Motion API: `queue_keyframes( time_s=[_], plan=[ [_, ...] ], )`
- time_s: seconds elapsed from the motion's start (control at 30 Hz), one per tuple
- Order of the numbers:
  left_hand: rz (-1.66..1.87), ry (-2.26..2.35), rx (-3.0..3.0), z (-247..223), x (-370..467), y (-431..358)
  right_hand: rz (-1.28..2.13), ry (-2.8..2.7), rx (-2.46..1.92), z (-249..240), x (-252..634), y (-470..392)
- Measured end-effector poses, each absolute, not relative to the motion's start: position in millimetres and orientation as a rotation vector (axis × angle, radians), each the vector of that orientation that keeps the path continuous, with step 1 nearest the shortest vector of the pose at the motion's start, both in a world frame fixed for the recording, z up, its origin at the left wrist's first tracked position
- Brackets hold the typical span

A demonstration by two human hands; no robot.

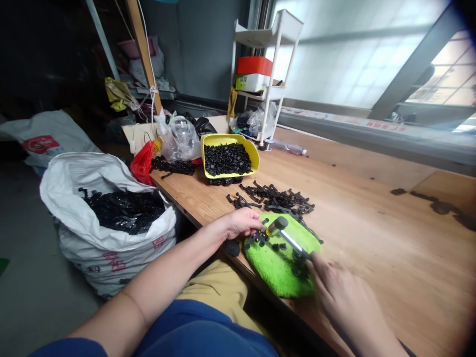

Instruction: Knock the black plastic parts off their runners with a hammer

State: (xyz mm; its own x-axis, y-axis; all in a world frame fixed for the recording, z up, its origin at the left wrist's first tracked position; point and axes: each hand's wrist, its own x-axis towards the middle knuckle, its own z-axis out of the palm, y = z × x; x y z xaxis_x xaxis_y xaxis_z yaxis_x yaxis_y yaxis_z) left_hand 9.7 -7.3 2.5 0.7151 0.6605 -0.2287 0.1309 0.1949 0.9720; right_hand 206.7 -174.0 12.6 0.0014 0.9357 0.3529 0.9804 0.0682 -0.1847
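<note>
My right hand (332,272) is closed round the handle of a small mallet (292,240), whose dark and yellow head is over the left part of a bright green cloth (275,270). Close to the mallet head, my left hand (244,222) has its fingers pinched at a small black plastic part (257,239) on the cloth's left edge. Several small round black pieces (279,246) lie on the cloth below the mallet. Just beyond the cloth is a pile of slender black strips (284,197).
A yellow scoop-shaped tray (256,157) full of small black pieces stands at the back of the wooden table (357,213). Left of the table, a white woven sack (55,173) holds many black parts. A white shelf rack (277,54) rises behind.
</note>
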Motion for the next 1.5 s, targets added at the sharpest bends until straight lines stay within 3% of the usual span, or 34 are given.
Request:
queue_keyframes(
  time_s=[0.53,1.13,1.5],
  plan=[
    [0.386,0.760,1.368,-1.3,9.1,-4.3,-0.238,-2.049,-1.972,3.6,214.0,-167.3],
    [0.452,0.668,1.009,-11.8,-2.0,-0.7,-0.001,-1.855,-1.735,-5.1,236.3,-188.4],
    [0.472,0.816,1.163,-8.6,4.8,-3.9,-0.235,-1.907,-1.911,9.1,206.2,-166.0]
  ],
)
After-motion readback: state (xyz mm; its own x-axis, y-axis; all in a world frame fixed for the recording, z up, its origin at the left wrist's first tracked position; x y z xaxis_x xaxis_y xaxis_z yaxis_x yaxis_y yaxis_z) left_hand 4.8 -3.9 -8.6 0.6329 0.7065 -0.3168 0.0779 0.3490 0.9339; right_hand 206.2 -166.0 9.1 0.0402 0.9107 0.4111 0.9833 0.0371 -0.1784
